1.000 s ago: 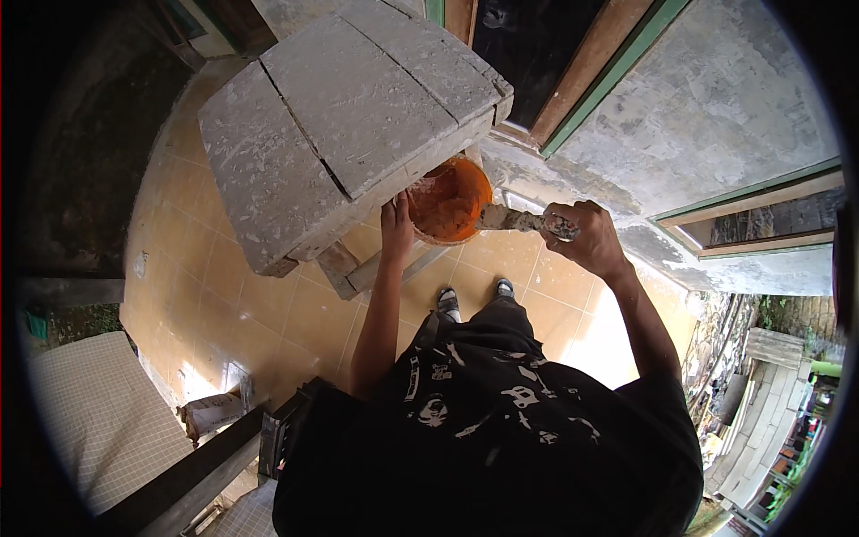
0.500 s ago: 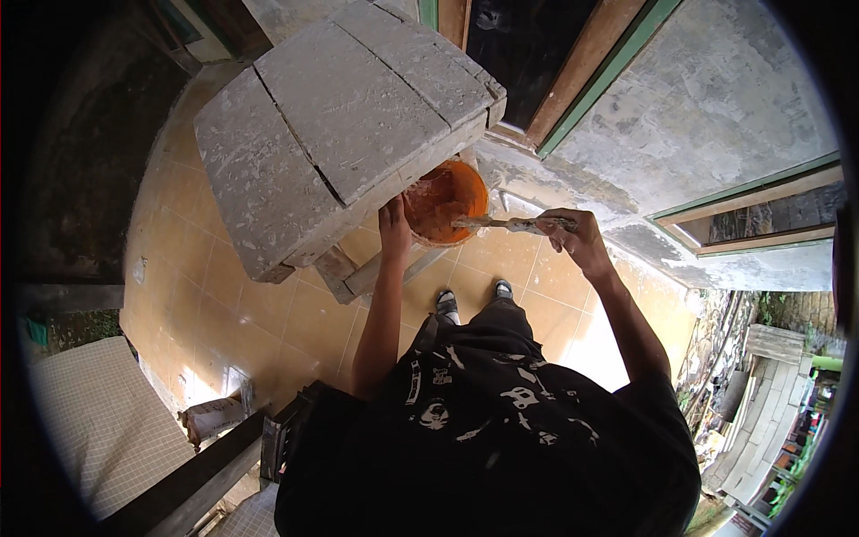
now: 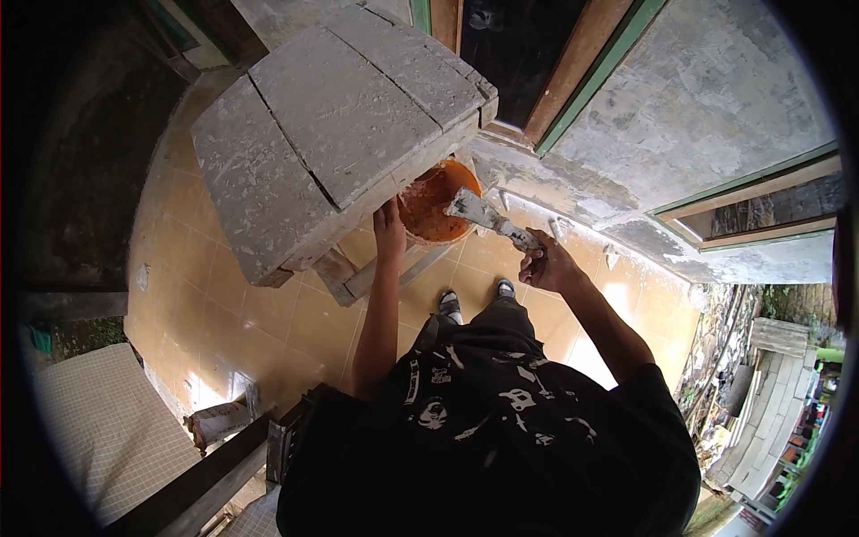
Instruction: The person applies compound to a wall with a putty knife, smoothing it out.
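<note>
An orange bucket (image 3: 469,176) stands partly beneath the near edge of a plaster-smeared wooden table (image 3: 322,116). Reddish-brown residue coats its inside. My left hand (image 3: 390,234) is closed on the bucket's left rim, its fingertips partly hidden by the bucket and table edge. In my right hand (image 3: 548,262) is a putty knife (image 3: 488,217), gripped by its handle. The knife's broad blade, caked with pale grey paste, is tilted over the right side of the bucket's mouth.
A rough grey wall (image 3: 698,107) with green-edged window frames rises on the right. Tan floor tiles (image 3: 233,295) lie below, my feet on them. At lower left are a crumpled bag (image 3: 217,423), a dark beam (image 3: 201,474) and a grid-patterned surface (image 3: 107,421).
My right hand has moved down and left, and the putty knife has turned, its blade lifting from inside the bucket to above the rim. My left hand stays at the bucket.
</note>
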Demonstrator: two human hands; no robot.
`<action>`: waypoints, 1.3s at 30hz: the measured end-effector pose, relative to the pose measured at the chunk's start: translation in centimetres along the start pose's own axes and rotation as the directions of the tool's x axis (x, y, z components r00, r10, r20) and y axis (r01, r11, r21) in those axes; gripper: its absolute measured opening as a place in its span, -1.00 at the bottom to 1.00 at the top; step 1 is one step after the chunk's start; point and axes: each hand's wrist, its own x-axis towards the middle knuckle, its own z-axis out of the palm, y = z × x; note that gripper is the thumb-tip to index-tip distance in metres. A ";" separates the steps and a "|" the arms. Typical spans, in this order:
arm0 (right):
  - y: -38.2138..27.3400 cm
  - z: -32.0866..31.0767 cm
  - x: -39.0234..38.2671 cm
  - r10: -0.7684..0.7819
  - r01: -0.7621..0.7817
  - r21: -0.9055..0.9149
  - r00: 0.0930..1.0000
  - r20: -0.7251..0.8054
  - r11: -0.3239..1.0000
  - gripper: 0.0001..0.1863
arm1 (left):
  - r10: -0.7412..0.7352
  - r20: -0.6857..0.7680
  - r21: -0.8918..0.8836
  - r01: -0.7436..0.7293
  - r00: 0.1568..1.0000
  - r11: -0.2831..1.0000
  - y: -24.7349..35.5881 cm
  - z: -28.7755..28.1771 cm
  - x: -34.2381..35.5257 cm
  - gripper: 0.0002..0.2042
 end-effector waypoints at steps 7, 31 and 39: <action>-0.1 -1.2 -1.7 0.018 -0.018 -0.016 0.999 -0.027 1.000 -0.68 | 0.175 -0.162 0.021 -0.174 0.971 0.984 -3.5 1.3 -0.3 -0.52; -1.4 2.8 -5.4 -0.697 0.649 -0.587 0.691 0.190 0.483 -0.57 | 0.060 -0.135 -0.060 -0.069 0.989 0.996 0.5 -0.8 -1.3 -0.60; -0.7 8.4 -6.0 -0.751 0.422 -0.864 0.466 0.468 -0.276 -0.54 | -0.295 -0.027 -0.569 0.228 0.955 0.790 3.7 -2.6 -1.7 -0.35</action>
